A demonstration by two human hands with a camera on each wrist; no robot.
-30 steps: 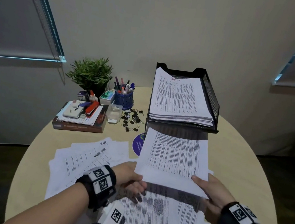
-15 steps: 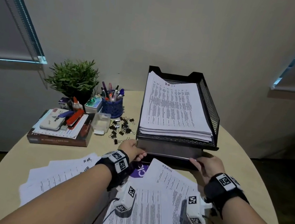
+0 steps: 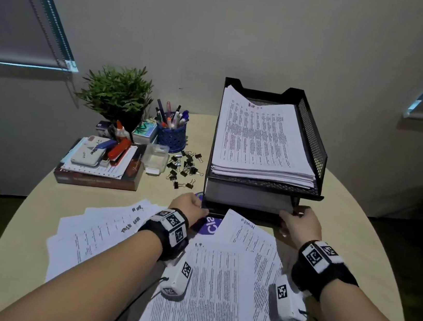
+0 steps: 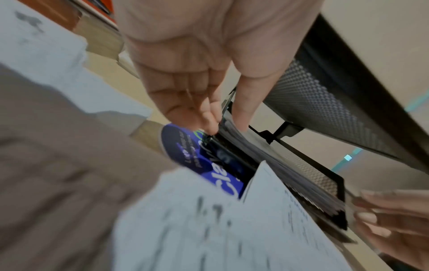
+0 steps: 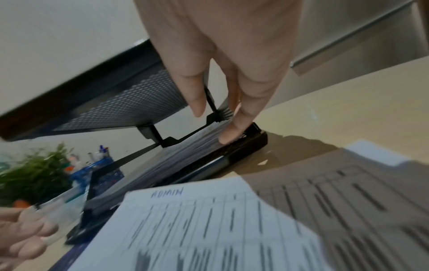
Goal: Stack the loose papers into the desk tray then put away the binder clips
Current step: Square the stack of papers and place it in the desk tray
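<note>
head view: both hands sit at the near edge of the desk tray [image 3: 313,144], which stands toward the table's far edge, right of its middle
left hand [image 3: 189,206]: at the near left corner of the lower tier, thumb and fingers pinching the paper stack's [image 4: 250,146] edge
right hand [image 3: 300,224]: at the near right corner, fingers fairly straight, tips pressing the same stack
key relation: loose papers [image 3: 216,291] lie on the table's near side, under both wrists; their long axis runs toward the tray mouth; either hand is about equally near
counts: two tray tiers, both loaded; loose sheets too overlapped to count
binder clips [image 3: 184,169]: roughly twenty, scattered left of the tray, nearer the left hand, beside a clear box [image 3: 155,158]
</note>
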